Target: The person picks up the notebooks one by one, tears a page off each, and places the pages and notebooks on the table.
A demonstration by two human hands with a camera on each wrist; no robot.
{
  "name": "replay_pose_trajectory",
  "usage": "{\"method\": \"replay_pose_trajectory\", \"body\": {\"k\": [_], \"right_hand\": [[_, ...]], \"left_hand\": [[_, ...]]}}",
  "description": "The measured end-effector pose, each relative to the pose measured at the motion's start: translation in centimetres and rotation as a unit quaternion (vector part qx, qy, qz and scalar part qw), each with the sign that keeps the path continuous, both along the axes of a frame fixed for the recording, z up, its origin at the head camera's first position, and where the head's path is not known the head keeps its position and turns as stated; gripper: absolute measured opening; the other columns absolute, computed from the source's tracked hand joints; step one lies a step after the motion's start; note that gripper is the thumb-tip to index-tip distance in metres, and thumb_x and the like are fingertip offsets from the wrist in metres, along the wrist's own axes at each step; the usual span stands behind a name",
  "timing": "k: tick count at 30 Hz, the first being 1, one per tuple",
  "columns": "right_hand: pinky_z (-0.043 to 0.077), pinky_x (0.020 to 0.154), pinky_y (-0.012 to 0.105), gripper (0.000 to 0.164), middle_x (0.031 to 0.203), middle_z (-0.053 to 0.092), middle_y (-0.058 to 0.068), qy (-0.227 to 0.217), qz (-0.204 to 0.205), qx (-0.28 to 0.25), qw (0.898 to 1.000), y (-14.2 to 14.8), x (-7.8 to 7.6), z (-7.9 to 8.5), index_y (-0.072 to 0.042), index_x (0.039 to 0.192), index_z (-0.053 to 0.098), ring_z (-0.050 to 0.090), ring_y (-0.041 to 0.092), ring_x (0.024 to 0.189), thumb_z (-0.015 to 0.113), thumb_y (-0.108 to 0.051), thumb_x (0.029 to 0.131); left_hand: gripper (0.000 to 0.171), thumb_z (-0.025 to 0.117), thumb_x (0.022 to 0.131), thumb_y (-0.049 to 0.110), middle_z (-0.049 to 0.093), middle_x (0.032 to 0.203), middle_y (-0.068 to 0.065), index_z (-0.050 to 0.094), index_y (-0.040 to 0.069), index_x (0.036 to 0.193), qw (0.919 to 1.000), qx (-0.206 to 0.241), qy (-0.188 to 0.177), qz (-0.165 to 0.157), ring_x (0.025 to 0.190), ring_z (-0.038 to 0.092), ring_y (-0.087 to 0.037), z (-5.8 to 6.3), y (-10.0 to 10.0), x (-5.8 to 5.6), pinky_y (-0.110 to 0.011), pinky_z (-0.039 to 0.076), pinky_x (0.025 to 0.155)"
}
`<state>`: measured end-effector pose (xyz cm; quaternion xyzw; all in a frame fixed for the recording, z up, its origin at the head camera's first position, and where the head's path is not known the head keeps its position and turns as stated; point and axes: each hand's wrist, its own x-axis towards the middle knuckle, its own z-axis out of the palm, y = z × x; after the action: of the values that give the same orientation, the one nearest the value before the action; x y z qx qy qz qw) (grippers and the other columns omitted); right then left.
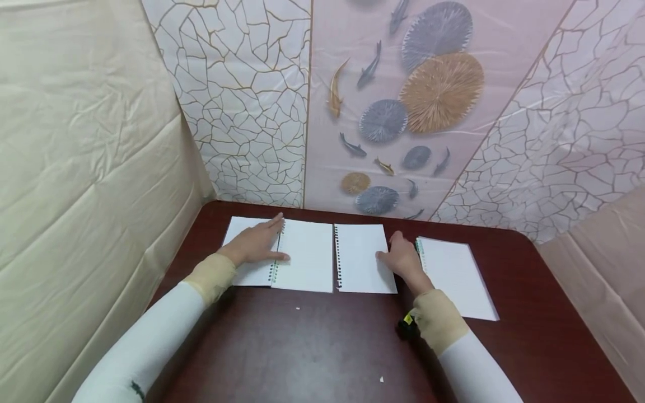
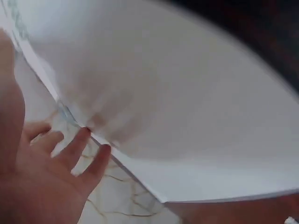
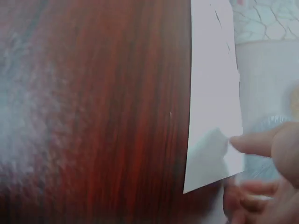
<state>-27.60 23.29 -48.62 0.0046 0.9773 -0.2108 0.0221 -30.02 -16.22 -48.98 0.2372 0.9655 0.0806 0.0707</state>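
Note:
An open spiral notebook (image 1: 307,257) lies at the back left of the table, its green coil running between two blank white pages. My left hand (image 1: 257,242) rests across the coil with fingers spread straight; in the left wrist view its fingertips meet the page edge. Just right of the notebook lies a loose sheet of paper (image 1: 360,266), with torn binding holes down its left side. My right hand (image 1: 403,258) pinches this sheet's right edge, thumb on top and the other fingers bent at the edge. The fingertips beneath are partly hidden.
A second spiral notebook (image 1: 456,277) lies slanted to the right of my right hand, blank page up. Small white paper scraps (image 1: 381,379) dot the dark red-brown table (image 1: 302,352). Patterned cloth (image 1: 242,101) hangs behind the table's back edge.

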Motion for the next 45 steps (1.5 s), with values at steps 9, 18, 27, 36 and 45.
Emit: {"method": "replay_pose_trajectory", "body": {"k": [9, 18, 27, 36, 45], "right_hand": [[0.044, 0.101, 0.064, 0.075, 0.149, 0.050, 0.021, 0.109, 0.241, 0.089, 0.960, -7.9, 2.7, 0.8, -0.006, 0.144, 0.055, 0.044, 0.041, 0.134, 0.072, -0.055, 0.089], [0.033, 0.113, 0.060, 0.095, 0.167, 0.027, 0.013, 0.039, 0.317, 0.151, 0.935, -12.7, 4.2, -0.3, -0.018, 0.158, 0.038, 0.028, 0.036, 0.148, 0.060, -0.076, 0.086], [0.037, 0.111, 0.060, 0.094, 0.165, 0.031, 0.014, 0.038, 0.317, 0.174, 0.932, -13.0, 4.3, -0.6, -0.019, 0.157, 0.041, 0.031, 0.035, 0.146, 0.060, -0.077, 0.085], [0.037, 0.111, 0.059, 0.095, 0.165, 0.030, 0.014, 0.039, 0.325, 0.167, 0.930, -12.7, 3.8, -0.6, -0.019, 0.157, 0.041, 0.030, 0.034, 0.147, 0.063, -0.076, 0.084], [0.039, 0.112, 0.056, 0.097, 0.164, 0.032, 0.015, 0.045, 0.330, 0.162, 0.929, -11.7, 3.2, -0.8, -0.017, 0.155, 0.044, 0.032, 0.036, 0.146, 0.065, -0.076, 0.082]], "left_hand": [[0.091, 0.073, 0.083, 0.065, 0.036, 0.154, -0.025, 0.050, 0.004, 0.147, 0.9880, 0.068, -0.055, 0.127, 0.138, 0.033, -0.043, 1.0, -2.2, -3.7, -0.066, 0.034, 0.112], [0.091, 0.075, 0.074, 0.074, 0.039, 0.148, -0.021, 0.058, 0.010, 0.135, 0.9863, 0.068, -0.075, 0.130, 0.130, 0.033, -0.040, 0.4, -2.3, -4.8, -0.066, 0.034, 0.110], [0.084, 0.072, 0.075, 0.076, 0.052, 0.137, -0.020, 0.053, 0.009, 0.124, 0.9868, 0.066, -0.050, 0.139, 0.123, 0.041, -0.039, 0.8, -2.3, -4.8, -0.062, 0.033, 0.104], [0.060, 0.069, 0.095, 0.046, 0.061, 0.133, -0.028, 0.061, -0.003, 0.128, 0.9837, 0.040, -0.093, 0.149, 0.113, 0.058, -0.042, 4.0, -7.3, -5.2, -0.067, 0.035, 0.106], [0.053, 0.055, 0.104, 0.019, 0.052, 0.128, -0.031, 0.038, 0.002, 0.151, 0.9500, 0.205, -0.201, 0.123, 0.093, 0.067, -0.032, 6.5, -9.2, -4.5, -0.042, 0.062, 0.074]]}}
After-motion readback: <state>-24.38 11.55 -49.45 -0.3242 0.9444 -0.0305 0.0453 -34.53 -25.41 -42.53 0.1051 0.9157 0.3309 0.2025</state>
